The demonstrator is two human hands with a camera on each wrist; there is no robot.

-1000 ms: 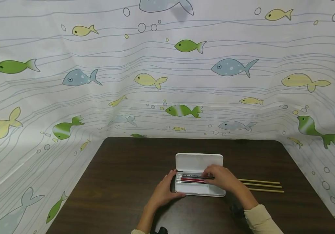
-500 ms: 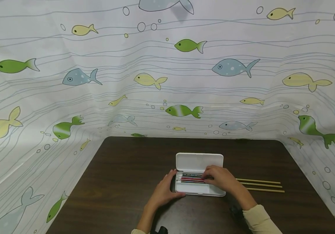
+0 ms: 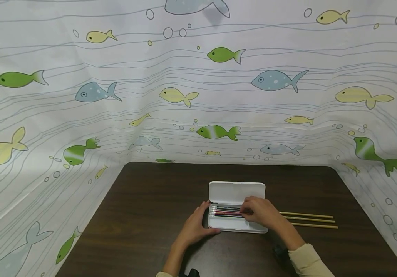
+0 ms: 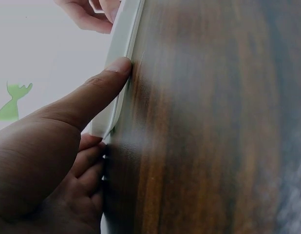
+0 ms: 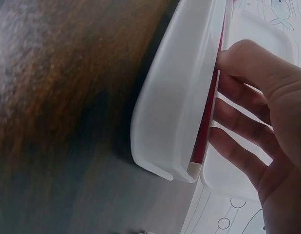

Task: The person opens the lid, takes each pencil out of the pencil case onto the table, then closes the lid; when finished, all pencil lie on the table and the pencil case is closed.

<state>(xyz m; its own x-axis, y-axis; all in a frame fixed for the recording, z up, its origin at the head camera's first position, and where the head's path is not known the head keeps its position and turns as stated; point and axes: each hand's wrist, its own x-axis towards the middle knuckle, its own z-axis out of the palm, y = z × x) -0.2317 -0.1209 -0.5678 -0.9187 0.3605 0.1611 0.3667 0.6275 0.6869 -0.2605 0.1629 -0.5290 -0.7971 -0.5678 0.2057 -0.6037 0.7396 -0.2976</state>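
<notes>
Two bare hands, a left hand [image 3: 195, 225] and a right hand [image 3: 263, 211], are attending to one white, rectangular, plastic-looking hinged case [image 3: 229, 223], which is lying open on a dark brown, wood-grained table [image 3: 156, 200]. The white, round-cornered lid [image 3: 224, 191] is standing tilted back on the far side, so that it is leaving the interior exposed to the fingers from above. Slender red and dark pencils [image 3: 226, 211] are lying side by side along the far part of the base, their length following that of the case, presumably because this direction is suiting its long shape; the near part is showing bare white. The left hand is gripping the left end: its thumb [image 4: 104, 85] is pressing along the front wall while the other fingers are bearing on the end, an arrangement probably steadying the light case against sliding. The right hand is reaching in from the right, its fingertips meeting the pencils; in the right wrist view they are bending down beside a glossy red pencil [image 5: 202, 134], but whether they are pinching it one cannot tell. Three pale yellow, slender, straight rods [image 3: 309, 214] are lying nearly parallel beyond the right hand, their left ends being hidden.
</notes>
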